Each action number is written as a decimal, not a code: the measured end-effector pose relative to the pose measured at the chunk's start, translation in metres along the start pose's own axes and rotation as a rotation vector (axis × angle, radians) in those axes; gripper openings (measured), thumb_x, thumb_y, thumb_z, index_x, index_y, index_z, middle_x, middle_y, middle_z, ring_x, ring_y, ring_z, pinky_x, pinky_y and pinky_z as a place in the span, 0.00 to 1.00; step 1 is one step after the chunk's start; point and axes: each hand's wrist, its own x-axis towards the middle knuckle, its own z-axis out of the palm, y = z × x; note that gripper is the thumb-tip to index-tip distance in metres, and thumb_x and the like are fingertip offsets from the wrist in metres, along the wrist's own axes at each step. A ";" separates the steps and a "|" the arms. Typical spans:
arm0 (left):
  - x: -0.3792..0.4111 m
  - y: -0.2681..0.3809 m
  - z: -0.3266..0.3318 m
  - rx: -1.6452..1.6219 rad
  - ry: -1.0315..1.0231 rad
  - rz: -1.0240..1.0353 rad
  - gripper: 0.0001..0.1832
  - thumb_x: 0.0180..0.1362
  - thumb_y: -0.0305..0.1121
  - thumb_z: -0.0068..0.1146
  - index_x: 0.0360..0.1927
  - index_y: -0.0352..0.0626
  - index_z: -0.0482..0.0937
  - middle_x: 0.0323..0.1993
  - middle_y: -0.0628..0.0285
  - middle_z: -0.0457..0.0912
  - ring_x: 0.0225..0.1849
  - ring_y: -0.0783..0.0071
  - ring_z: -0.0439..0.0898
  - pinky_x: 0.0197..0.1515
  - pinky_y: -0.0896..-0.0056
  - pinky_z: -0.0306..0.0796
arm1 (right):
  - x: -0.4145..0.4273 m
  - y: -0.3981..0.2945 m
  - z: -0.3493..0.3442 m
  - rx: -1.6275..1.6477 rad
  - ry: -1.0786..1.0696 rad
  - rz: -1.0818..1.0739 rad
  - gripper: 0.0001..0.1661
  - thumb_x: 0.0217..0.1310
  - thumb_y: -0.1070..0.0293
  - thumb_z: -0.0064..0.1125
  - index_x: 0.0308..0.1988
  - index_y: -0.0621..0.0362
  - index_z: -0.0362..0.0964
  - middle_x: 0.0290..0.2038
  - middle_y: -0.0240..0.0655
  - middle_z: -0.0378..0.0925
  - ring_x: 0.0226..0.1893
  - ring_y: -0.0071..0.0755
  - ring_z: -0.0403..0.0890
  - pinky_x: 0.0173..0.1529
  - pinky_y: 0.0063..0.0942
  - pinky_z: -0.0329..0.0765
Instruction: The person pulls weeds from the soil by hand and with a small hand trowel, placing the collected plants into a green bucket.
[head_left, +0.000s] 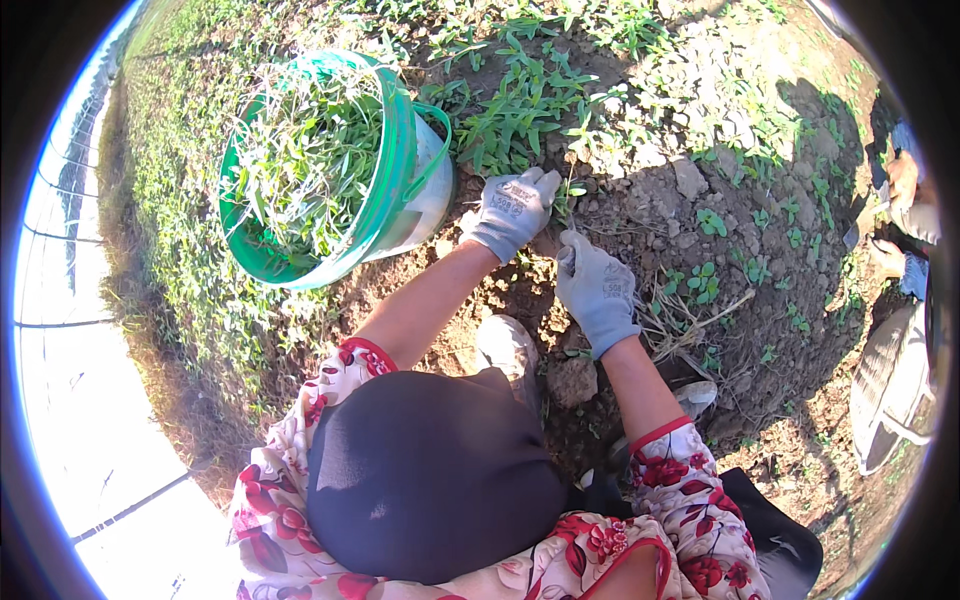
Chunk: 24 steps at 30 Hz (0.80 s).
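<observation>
My left hand (517, 210), in a grey work glove with printing on its back, is low over the soil beside the leafy green plants (517, 105). Its fingers curl downward, and what lies under them is hidden. A small green sprig (573, 190) stands just right of those fingertips. Close by, nearer my body, is my right hand (598, 291) in a matching glove, thumb and fingers bent together. Whether it grips something thin cannot be made out. Left of both hands, a green-rimmed bucket (397, 187) leans toward the left, heaped with pulled greens (311, 161).
Dry, uprooted stalks (694, 322) lie right of my right hand. Small seedlings (703, 281) dot the clumpy soil (757, 300). At the right edge are another person's hand (902, 180) and a pale woven sack (889, 386). Pale sheeting (67, 390) borders the left.
</observation>
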 end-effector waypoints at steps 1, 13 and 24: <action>-0.001 0.001 0.000 -0.032 0.004 -0.032 0.19 0.48 0.29 0.58 0.47 0.52 0.78 0.37 0.59 0.82 0.34 0.57 0.83 0.36 0.56 0.78 | -0.001 -0.005 -0.004 -0.033 -0.029 0.007 0.13 0.60 0.63 0.56 0.46 0.48 0.75 0.32 0.41 0.83 0.34 0.47 0.84 0.39 0.46 0.78; -0.053 0.025 -0.021 -0.409 0.442 -0.133 0.11 0.53 0.33 0.64 0.41 0.50 0.82 0.34 0.60 0.83 0.35 0.61 0.81 0.39 0.60 0.74 | -0.029 -0.016 -0.083 0.049 -0.045 0.095 0.13 0.56 0.62 0.59 0.44 0.46 0.77 0.31 0.41 0.82 0.33 0.51 0.83 0.39 0.44 0.78; -0.023 -0.033 -0.018 -0.400 0.394 -0.418 0.33 0.49 0.24 0.60 0.62 0.42 0.67 0.60 0.49 0.72 0.63 0.50 0.70 0.65 0.58 0.63 | 0.004 -0.040 -0.083 0.033 -0.054 0.010 0.08 0.57 0.63 0.59 0.36 0.53 0.75 0.30 0.42 0.80 0.35 0.49 0.82 0.38 0.42 0.77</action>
